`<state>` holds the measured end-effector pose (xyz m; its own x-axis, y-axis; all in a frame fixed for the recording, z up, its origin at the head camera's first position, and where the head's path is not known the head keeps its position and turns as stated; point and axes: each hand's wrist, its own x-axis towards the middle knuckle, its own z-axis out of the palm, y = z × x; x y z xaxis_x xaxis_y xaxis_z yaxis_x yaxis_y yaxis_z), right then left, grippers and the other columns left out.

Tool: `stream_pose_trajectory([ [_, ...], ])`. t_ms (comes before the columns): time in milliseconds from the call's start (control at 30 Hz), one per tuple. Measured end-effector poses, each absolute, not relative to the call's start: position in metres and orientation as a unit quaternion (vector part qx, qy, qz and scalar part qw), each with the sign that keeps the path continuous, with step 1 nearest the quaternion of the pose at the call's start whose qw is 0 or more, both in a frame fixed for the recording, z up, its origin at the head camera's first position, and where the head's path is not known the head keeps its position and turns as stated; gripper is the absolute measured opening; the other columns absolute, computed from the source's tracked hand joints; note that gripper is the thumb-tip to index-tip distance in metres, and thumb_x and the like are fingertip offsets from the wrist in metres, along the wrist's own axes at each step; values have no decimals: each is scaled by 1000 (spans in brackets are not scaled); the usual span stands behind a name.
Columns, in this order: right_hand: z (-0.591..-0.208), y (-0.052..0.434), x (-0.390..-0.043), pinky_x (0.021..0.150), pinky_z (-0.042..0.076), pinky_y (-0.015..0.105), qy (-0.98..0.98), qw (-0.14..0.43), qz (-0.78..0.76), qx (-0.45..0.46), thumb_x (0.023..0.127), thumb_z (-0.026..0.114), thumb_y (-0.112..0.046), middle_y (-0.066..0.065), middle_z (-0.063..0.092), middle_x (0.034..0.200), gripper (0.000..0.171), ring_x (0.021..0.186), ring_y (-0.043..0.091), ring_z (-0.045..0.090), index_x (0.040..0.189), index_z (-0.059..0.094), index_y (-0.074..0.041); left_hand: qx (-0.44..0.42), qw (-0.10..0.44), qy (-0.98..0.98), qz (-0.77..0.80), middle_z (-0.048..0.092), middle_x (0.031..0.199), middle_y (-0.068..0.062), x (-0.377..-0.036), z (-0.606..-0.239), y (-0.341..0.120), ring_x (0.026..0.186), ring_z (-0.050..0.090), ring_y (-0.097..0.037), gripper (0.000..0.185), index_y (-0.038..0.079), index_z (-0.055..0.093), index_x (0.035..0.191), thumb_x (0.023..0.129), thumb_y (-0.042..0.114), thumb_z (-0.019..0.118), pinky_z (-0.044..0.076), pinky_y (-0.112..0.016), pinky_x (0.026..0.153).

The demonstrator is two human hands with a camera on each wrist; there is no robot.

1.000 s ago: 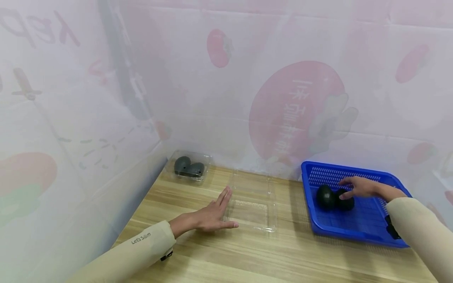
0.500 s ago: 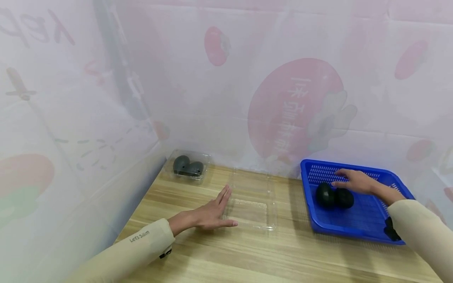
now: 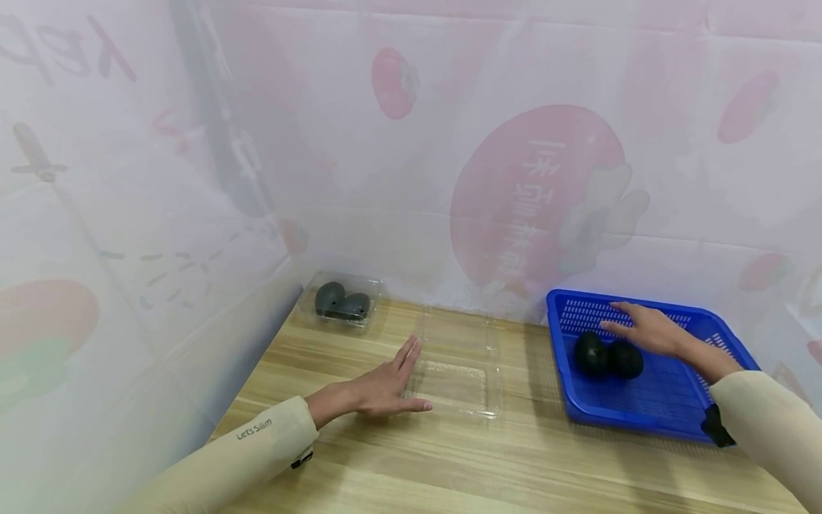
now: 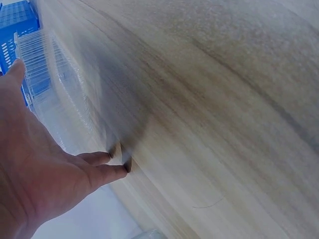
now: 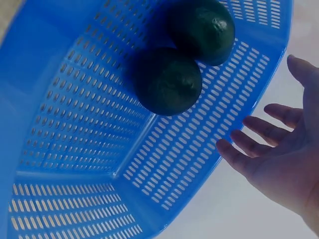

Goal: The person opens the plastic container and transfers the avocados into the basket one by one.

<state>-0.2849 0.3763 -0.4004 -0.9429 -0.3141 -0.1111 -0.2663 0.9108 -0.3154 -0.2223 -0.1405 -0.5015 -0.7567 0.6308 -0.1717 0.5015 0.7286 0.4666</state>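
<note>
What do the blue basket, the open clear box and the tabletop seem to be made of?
Blue basket: probably molded plastic with a smooth, slight sheen; its walls have rows of uniform slots.
Open clear box: likely thin, glossy plastic; it's see-through with glinting edges.
Tabletop: low-sheen wood or wood-look laminate; streaky grain alone can't settle which.

The left hand [image 3: 384, 389] points forward, thumb [image 3: 416, 406] spread wide. The right hand [image 3: 651, 330] hovers, fingers [image 5: 264, 130] relaxed and slightly parted.
</note>
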Motion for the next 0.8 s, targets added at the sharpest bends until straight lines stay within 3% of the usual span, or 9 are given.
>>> stream_pose_trajectory([
  [533,-405,344,-270,110,36,74,967,20,-181,-177,108,61,-45,42,42,154,80,140,62,41,157,38,14,315,145,921,180,-8,176,-22,-223,-504,-141,147,46,-44,117,3,-10,169,99,77,49,39,-56,119],
  [800,-402,324,-263,111,36,73,964,12,-184,-193,107,63,-45,39,43,156,80,141,59,42,157,38,12,311,148,923,172,-12,177,-19,-225,-507,-141,155,35,-39,117,3,-8,169,99,77,50,38,-51,120],
])
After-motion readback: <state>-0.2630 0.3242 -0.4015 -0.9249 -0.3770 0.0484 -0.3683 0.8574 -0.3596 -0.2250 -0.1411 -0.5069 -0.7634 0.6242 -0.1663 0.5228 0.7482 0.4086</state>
